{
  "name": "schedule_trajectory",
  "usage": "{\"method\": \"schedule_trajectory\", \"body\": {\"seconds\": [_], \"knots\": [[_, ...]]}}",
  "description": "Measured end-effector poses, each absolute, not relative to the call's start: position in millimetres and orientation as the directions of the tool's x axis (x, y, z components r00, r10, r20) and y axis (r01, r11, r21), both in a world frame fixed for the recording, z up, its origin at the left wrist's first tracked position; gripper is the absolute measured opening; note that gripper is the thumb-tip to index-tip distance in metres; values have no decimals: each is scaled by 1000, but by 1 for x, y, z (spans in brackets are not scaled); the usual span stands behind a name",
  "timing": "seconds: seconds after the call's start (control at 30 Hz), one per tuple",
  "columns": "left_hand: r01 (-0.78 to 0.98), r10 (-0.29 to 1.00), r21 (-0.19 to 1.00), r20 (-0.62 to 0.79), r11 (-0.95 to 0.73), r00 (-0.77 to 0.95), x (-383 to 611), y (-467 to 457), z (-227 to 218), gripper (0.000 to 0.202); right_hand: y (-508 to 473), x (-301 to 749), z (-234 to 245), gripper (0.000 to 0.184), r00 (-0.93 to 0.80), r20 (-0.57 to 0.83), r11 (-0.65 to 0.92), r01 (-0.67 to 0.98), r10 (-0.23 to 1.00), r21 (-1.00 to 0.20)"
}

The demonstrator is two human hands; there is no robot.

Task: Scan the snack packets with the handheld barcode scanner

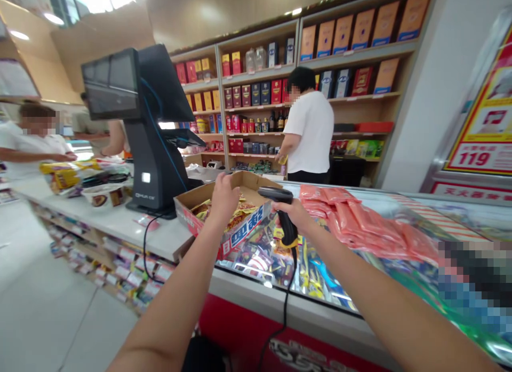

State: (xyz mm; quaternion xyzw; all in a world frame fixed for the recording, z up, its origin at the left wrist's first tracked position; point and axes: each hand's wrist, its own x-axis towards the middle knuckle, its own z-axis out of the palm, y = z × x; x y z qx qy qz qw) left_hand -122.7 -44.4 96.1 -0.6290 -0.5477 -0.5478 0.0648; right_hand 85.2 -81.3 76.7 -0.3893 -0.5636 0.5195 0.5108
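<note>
My right hand point(294, 212) grips the scanner point(276, 194) at the right end of the box point(253, 225): likely light, stiff plastic, best held by its handle point(288, 233). My left hand point(224, 198), loosely spread, hangs over the box; its packets point(243, 216) look soft, pinchable.

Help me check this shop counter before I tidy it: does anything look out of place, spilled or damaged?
I see nothing spilled or damaged. The pink packages look a little out of place: they lie in an uneven heap on the glass-topped case, hiding part of what is inside.
</note>
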Motion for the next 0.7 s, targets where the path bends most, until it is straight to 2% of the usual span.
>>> {"method": "schedule_trajectory", "body": {"seconds": [0.07,0.13,0.17,0.23,0.3,0.37,0.43,0.53,0.6,0.7], "knots": [[764,704,449,710,-464,10,-96,-47,90,24,-80,101,72,15,-126,178,169,-79,976,-982],[736,778,404,571,-543,261,-68,-49,79,25,-77,119,67,16,-67,181,175,-80,981,-981],[714,788,383,477,-586,390,-56,-49,72,32,-76,128,64,16,-41,172,169,-79,984,-982],[673,752,338,266,-658,603,-35,-49,56,64,-75,145,58,16,17,148,149,-68,989,-987],[662,709,301,76,-687,701,-18,-46,39,93,-75,159,52,15,70,126,130,-60,990,-990],[700,721,287,-47,-653,692,-4,-40,28,100,-76,168,47,15,108,114,121,-67,988,-990],[766,781,266,-67,-585,620,8,-31,22,96,-75,173,41,16,127,105,115,-73,986,-991],[844,870,218,71,-491,488,22,-12,21,86,-72,176,31,20,118,87,95,-68,989,-993],[870,899,229,149,-437,413,26,2,18,74,-70,178,24,22,97,75,80,-49,992,-996],[852,932,378,148,-363,332,23,19,9,47,-69,182,17,23,72,75,78,-43,995,-996]]}}
